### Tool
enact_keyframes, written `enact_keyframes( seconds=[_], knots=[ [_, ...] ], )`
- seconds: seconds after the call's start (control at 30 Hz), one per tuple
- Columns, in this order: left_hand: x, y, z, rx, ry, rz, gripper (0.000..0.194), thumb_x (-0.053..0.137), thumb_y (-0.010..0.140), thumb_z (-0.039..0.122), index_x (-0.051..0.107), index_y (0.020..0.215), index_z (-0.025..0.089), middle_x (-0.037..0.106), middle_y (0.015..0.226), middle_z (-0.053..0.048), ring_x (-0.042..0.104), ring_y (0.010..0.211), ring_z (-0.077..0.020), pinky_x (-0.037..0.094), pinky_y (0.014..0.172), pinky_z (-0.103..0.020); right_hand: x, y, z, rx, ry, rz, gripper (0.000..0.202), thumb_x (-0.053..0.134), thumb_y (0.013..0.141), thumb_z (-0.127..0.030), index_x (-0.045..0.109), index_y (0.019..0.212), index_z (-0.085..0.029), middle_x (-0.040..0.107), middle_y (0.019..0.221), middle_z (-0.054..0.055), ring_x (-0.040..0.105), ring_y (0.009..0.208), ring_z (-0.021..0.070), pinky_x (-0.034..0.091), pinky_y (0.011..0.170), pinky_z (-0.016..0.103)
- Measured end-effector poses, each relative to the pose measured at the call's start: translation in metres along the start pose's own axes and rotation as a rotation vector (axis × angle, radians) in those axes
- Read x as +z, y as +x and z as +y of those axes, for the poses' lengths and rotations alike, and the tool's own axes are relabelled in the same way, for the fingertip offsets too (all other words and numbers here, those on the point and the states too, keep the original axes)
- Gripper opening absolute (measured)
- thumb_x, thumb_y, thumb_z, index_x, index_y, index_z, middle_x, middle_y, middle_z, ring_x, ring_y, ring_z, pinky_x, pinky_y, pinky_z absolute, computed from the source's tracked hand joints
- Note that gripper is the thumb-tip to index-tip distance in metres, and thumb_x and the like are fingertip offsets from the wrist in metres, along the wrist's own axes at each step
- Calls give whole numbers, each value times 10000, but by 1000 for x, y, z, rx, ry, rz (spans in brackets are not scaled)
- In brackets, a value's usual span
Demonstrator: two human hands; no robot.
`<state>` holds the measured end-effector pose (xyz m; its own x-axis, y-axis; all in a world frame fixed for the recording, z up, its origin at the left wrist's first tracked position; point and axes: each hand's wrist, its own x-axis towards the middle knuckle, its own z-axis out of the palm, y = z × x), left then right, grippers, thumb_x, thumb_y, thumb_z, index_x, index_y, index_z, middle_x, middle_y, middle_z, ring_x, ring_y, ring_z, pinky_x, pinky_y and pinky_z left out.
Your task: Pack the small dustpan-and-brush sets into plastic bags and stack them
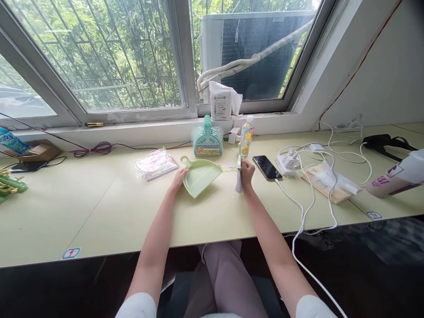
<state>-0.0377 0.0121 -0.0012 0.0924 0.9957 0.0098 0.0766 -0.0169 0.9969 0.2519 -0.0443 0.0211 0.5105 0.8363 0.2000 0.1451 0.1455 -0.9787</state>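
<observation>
Fingers, left hand (pixel 179 180): clamped on green dustpan (pixel 200 177), left edge, over desk (pixel 132 221); right hand (pixel 247 173): closed round brush (pixel 238 183), bristles down; step, seemingly: holding both apart; any move calls for steady wrists.

You could read "Face" on the tissue pack (pixel 326 181), towards two o'clock. Blue-bordered stickers with red marks, one at ten (pixel 71 253), one at two, lay on the table (pixel 132 221); other print was too small.
</observation>
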Motion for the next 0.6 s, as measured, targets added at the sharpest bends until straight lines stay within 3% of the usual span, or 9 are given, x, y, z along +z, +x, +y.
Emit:
enact_keyframes(
  seconds=[0.1, 0.23, 0.33, 0.4, 0.5, 0.6],
  knots=[
    [-21, 3, -2, 20, 16, 19, 260, 672, 718, 420, 648, 724, 161, 632, 714, -42, 606, 812, -236, 458, 735, -307, -7, 12, 9, -208, -462, 151, 425, 425, 933, -346, 592, 578, -182, 637, 675, 76, 591, 703, 184, 406, 621, 256],
    [-33, 2, -5, 44, 187, 30, 288, 664, 718, 420, 583, 574, 185, 561, 611, -29, 596, 820, -251, 456, 714, -300, 2, 14, 28, -322, -840, -35, 372, 432, 926, -299, 683, 694, -153, 670, 811, 139, 597, 788, 214, 390, 696, 292],
    [-35, 1, -6, 123, 390, 83, 318, 623, 760, 427, 573, 544, 199, 613, 728, -56, 590, 925, -270, 450, 807, -306, 8, 12, 37, -399, -972, -211, 343, 429, 916, -237, 710, 741, -148, 675, 861, 161, 582, 868, 234, 396, 771, 320],
    [-36, 1, -6, 154, 463, 154, 288, 611, 787, 429, 609, 596, 213, 651, 845, -76, 564, 1034, -292, 428, 886, -316, 10, 11, 38, -421, -1014, -248, 339, 421, 912, -225, 716, 766, -143, 675, 890, 170, 568, 905, 248, 390, 816, 351],
    [-37, -1, -6, 142, 508, 251, 256, 607, 808, 433, 627, 651, 232, 660, 878, -98, 531, 1110, -320, 397, 933, -337, 10, 7, 34, -422, -1028, -189, 350, 438, 913, -313, 713, 787, -135, 670, 917, 193, 539, 950, 290, 347, 887, 439],
    [-38, -3, -5, 153, 515, 273, 272, 629, 789, 430, 590, 605, 234, 627, 756, -90, 559, 1013, -313, 394, 869, -321, 13, -1, 29, -372, -1014, -113, 365, 494, 878, -431, 704, 808, -141, 660, 926, 209, 499, 1004, 333, 278, 929, 513]
  ],
)
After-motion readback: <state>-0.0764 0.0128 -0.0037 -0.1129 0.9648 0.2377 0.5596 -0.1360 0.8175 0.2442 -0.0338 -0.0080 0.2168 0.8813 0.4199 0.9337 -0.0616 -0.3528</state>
